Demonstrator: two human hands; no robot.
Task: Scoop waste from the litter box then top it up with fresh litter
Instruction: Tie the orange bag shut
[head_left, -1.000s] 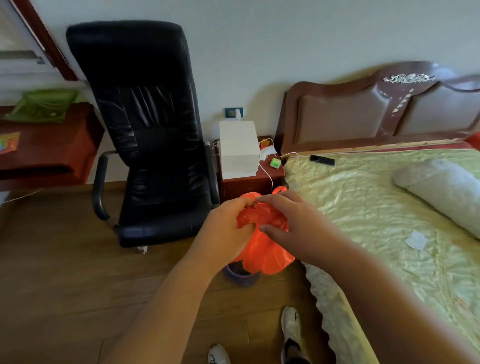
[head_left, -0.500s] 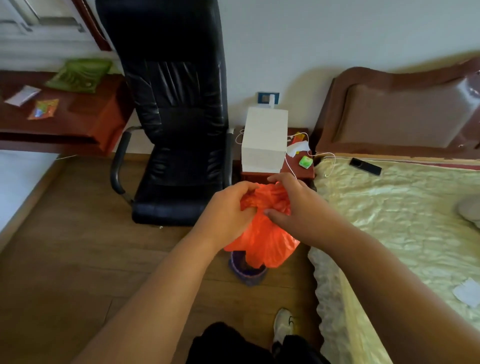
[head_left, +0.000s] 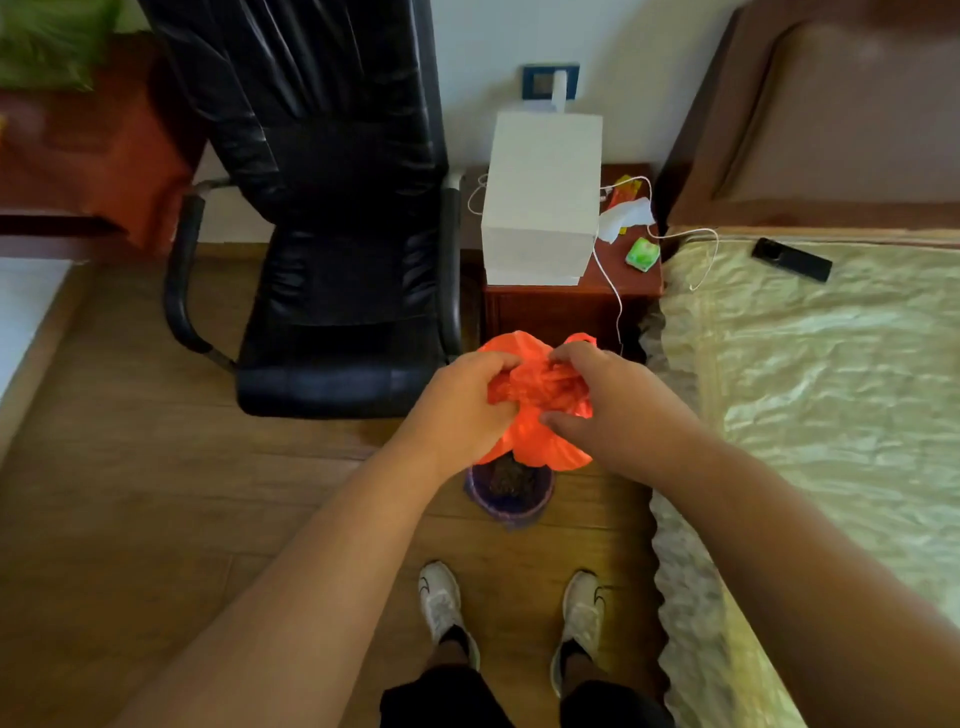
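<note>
Both hands are bunched into an orange plastic bag (head_left: 535, 410), held up right over a small purple bin (head_left: 510, 493) on the wood floor. Left hand (head_left: 462, 410) has its fingers curled into the crumpled plastic on its side, right hand (head_left: 602, 405) pinches the other side with the thumb tucked underneath. Looks to me like they're working the mouth of the bag, either gathering it shut or pulling it open, can't really tell which.

The bin sits just in front of the person's white sneakers (head_left: 441, 608), and there's something dark and crumbly inside, maybe litter waste, too blurry to swear by. Holding the bag straight above the bin makes sense if anything spills.

Past the bin there's a red nightstand (head_left: 561, 306) with a white box (head_left: 543, 197) on it, a black office chair (head_left: 332, 234) to the bin's left and a bed (head_left: 831, 389) to its right. No actual litter box or scoop anywhere in view.
</note>
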